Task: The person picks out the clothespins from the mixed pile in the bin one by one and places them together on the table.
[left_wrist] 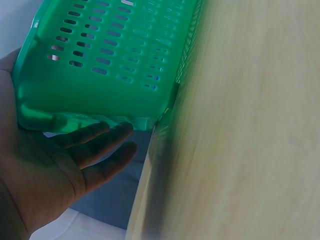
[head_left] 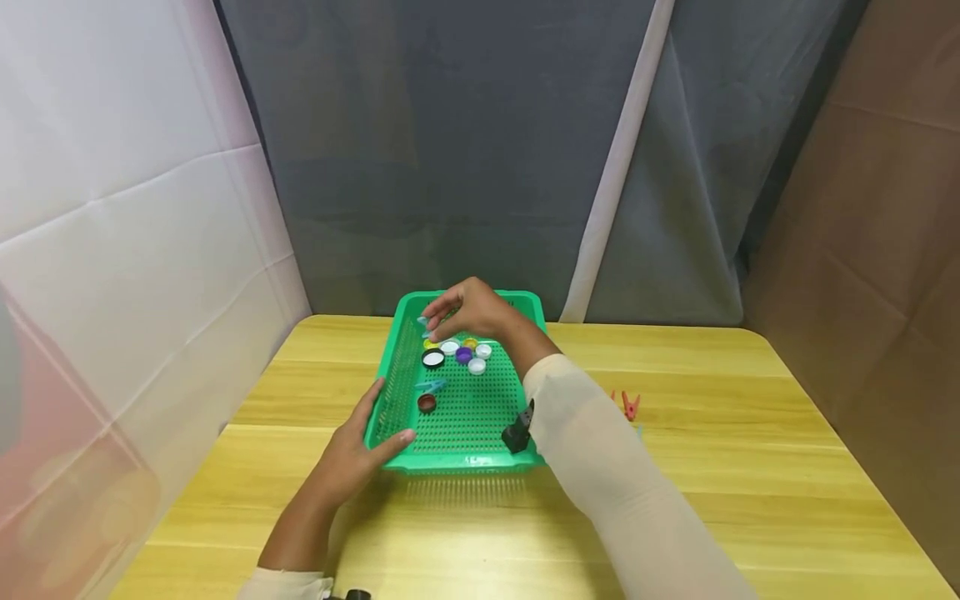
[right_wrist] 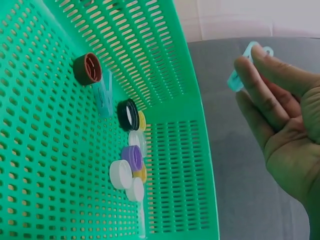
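A light-blue clothespin (right_wrist: pixel 237 80) is pinched between thumb and fingertips of my right hand (head_left: pixel 476 308), above the far left part of the green basket (head_left: pixel 450 461). My left hand (head_left: pixel 352 450) grips the basket's near left corner, thumb over the rim and fingers along the outside. Inside the basket, another blue clothespin (head_left: pixel 431 386) lies beside a brown cap (head_left: pixel 427 403). Farther in, a black-rimmed cap (head_left: pixel 432 358), a purple cap (head_left: pixel 464 356), white caps (right_wrist: pixel 120 174) and yellow caps (head_left: pixel 470 342) sit clustered together.
On the wooden table (head_left: pixel 720 467), a red clothespin (head_left: pixel 631 406) lies right of the basket. Another red piece and a bluish one show beside it, partly hidden by my right sleeve (head_left: pixel 600 450). Grey cloth (head_left: pixel 465 167) hangs behind the table, with a pale cloth (head_left: pixel 135 167) at left.
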Available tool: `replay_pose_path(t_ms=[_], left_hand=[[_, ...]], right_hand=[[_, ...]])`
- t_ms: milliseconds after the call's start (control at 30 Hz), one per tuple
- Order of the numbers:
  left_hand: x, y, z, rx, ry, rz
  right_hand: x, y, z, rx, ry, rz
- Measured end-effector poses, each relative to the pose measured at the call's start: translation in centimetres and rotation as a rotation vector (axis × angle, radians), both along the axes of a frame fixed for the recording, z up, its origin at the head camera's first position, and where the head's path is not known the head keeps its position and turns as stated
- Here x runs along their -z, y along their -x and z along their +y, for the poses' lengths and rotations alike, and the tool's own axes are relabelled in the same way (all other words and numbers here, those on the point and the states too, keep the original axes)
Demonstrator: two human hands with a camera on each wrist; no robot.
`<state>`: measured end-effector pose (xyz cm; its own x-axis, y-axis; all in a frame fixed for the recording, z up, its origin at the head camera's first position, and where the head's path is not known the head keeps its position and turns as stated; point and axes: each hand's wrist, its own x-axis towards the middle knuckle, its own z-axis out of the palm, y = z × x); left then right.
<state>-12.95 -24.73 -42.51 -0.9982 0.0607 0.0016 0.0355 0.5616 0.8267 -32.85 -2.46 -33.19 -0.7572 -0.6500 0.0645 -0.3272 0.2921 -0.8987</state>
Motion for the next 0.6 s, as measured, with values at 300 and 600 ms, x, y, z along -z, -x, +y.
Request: replay_pose_path(t_ms=[300, 600], left_hand=[[0.1, 0.2, -0.4, 0.005, 0.007, 0.0], [0.1, 0.2, -0.5, -0.008, 0.023, -0.012]], right_hand=[[-0.8, -1.0, -0.4, -0.082, 0.044, -0.046], [-1.1, -2.2, 1.1, -0.168, 0.107, -0.069]])
